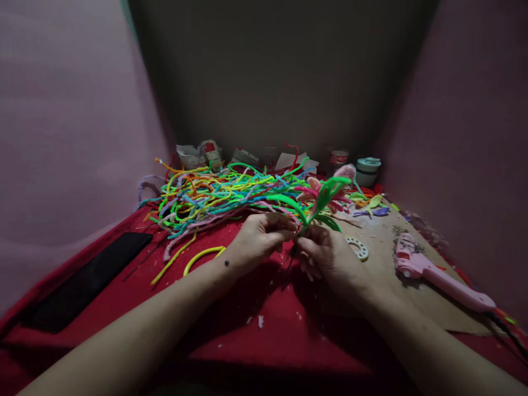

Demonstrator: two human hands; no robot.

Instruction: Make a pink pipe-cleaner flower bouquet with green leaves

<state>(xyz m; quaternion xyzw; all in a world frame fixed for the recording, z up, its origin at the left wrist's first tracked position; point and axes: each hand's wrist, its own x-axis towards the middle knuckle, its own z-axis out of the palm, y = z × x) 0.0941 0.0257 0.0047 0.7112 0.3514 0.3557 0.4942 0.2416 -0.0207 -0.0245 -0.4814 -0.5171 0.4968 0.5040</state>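
Observation:
Near the middle of the table, my right hand (330, 250) is closed around the lower stem of a green pipe-cleaner leaf spray (328, 195). Its looped leaves rise above the fingers, and thin dark stem ends stick out below. My left hand (270, 231) is closed too, thumb and fingers pinched together at the left side of the same stem. What exactly lies between those fingertips is hidden. Behind the leaves shows a pink fuzzy flower (310, 191); I cannot tell whether it is joined to the held stem.
A big heap of coloured pipe cleaners (223, 190) covers the back. A pink glue gun (437, 275) lies on a brown board (383, 297) at right, near a white ring with holes (359, 249). A black phone-like slab (91, 280) is at left; a teal lidded container (367, 171) stands behind.

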